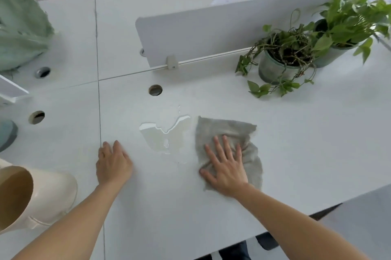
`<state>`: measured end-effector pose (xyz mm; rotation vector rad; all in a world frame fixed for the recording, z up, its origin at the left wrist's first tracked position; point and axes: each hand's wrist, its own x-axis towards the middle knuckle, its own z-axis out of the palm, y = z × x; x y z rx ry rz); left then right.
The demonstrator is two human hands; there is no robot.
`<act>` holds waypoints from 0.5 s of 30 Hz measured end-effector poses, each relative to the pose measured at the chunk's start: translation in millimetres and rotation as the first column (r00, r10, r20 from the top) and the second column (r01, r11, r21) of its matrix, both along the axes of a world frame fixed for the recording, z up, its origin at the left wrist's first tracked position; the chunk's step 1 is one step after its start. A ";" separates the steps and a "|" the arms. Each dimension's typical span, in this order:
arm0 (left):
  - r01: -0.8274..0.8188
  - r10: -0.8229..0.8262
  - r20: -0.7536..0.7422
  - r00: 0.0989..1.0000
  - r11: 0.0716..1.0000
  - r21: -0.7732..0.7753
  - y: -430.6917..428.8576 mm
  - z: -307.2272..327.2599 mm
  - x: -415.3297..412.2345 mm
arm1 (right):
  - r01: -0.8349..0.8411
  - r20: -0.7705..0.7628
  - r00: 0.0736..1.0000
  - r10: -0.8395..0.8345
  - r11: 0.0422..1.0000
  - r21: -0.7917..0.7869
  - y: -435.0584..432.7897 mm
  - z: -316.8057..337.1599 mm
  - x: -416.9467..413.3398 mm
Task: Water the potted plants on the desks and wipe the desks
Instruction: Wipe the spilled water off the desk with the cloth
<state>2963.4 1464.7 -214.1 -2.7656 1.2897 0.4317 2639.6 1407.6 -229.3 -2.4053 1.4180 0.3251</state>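
One grey cloth (pixel 228 133) lies under your right hand (pixel 225 166), just right of one puddle (pixel 167 135).
Your right hand presses it flat on the desk (pixel 296 143), fingers spread; its long axis runs away from you. Your left hand (pixel 114 163) rests left of the puddle, fingers together. Two potted plants (pixel 279 63) (pixel 347 33) stand far right by the divider (pixel 211 33); one cream jug (pixel 42 192) sits near left.

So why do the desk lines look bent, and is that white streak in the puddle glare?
Head view: the wide-angle lens bows the seams of the desk and the divider panel; yes, the white streak on the puddle is reflected light; lighting is soft and even, shadows faint; the far plant near the right edge looks smeared.
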 end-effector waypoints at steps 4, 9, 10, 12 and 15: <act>-0.038 0.038 -0.002 0.999 0.999 -0.037 -27.1 -3.3 22.9 | -0.163 0.012 0.986 0.165 0.984 -0.068 -49.0 -3.8 -54.0; -0.096 0.103 0.062 0.993 0.989 -0.111 -35.2 -21.0 22.1 | 0.201 -0.069 0.975 -0.210 0.972 -0.118 -133.1 -0.5 -46.5; -0.103 0.114 0.068 0.991 0.984 -0.143 -34.1 -26.2 19.6 | 0.230 -0.068 0.969 -0.238 0.966 -0.118 -151.2 -2.3 -37.2; -0.097 0.114 0.078 0.990 0.975 -0.201 -31.1 -30.9 16.2 | 0.252 -0.072 0.962 -0.264 0.957 -0.144 -190.3 -2.5 -23.6; -0.107 0.129 0.087 0.988 0.969 -0.225 -32.3 -34.7 18.4 | 0.332 -0.062 0.935 -0.350 0.922 -0.200 -254.8 -7.9 6.6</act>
